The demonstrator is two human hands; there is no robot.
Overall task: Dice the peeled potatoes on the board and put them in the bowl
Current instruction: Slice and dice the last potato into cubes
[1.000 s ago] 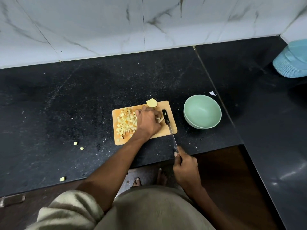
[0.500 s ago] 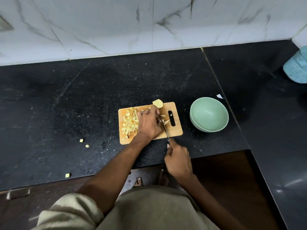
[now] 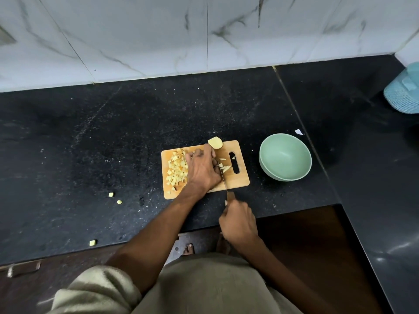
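Potato strips (image 3: pixel 225 168) mid-board (image 3: pixel 235 181), pinned under curled left hand (image 3: pixel 203 168), long axes crosswise to knife (image 3: pixel 223 177). Right hand (image 3: pixel 238 220) wrapped round handle off board's near edge. Bowl (image 3: pixel 285 157) right of board, without dice.

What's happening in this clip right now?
A person is dicing potato on a wooden board. The left hand holds down the piece being cut while the right hand grips the knife. A pile of dice sits on the board; the green bowl is empty.
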